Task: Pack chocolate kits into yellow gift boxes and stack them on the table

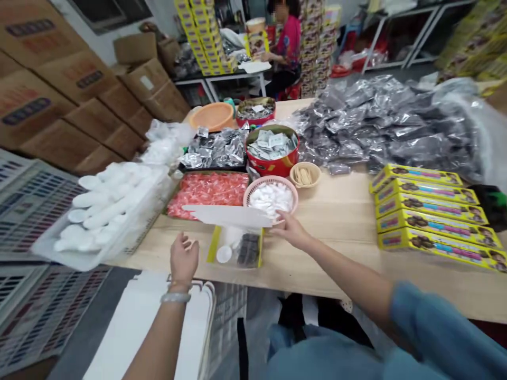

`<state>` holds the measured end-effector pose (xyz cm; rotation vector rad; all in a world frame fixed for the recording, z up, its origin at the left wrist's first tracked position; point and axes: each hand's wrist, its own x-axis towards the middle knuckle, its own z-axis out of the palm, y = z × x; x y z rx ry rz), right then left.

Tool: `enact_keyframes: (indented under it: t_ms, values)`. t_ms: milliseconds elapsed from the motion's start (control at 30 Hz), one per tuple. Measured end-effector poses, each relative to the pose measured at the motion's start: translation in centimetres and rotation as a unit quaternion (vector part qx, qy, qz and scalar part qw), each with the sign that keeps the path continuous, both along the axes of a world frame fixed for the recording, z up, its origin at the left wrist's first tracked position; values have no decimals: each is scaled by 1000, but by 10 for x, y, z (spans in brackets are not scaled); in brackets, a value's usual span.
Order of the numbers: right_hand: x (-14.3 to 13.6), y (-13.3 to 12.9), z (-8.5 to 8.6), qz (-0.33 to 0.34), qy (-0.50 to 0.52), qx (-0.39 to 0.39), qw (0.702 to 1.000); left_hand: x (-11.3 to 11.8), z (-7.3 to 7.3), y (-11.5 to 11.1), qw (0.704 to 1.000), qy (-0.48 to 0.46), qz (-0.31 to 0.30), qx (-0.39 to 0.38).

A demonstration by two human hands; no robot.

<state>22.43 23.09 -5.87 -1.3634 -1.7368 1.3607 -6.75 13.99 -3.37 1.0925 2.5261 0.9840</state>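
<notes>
An open yellow box (214, 244) stands near the table's front edge, its white lid flap (227, 215) raised at the back. Inside it are a round white disc (224, 254) and a dark block-like pack (248, 249). My left hand (184, 258) hovers left of the box, fingers loosely curled and apart, holding nothing. To the right of the flap, my right hand (291, 230) reaches to the near rim of a pink basket (293, 203) of small white packets (269, 196). Its thumb and fingers are apart, with nothing visible between them.
Beyond the box lie a tray of red packets (209, 191), a red tin (277, 164) and a small bowl (312, 177). A clear bin (95, 258) of white tubs is left. Closed yellow boxes (431, 216) and silver pouches (388, 121) are right. A person (289, 42) sits behind.
</notes>
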Motion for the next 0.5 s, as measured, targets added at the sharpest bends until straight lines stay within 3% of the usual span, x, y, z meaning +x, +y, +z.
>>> enact_keyframes:
  t_ms: [67, 133, 233, 300, 400, 500]
  values:
    - [-35, 17, 1, 53, -31, 21, 998, -3, 0, 8, 995, -92, 26, 26]
    - [-29, 17, 0, 82, -50, 50, 994, 11, -2, 8, 989, -136, 0, 60]
    - [36, -5, 5, 77, -53, 4, 996, 47, -8, 0, 978, -165, -91, 84]
    - [89, -22, 13, 39, -70, -42, 996, 77, -14, 3, 970, -175, -152, 70]
    - [151, -42, 25, -25, -124, -35, 991, 124, -19, 28, 957, -114, -262, 46]
    - [176, -49, 29, -70, -187, -20, 980, 161, -13, 61, 940, 2, -342, 4]
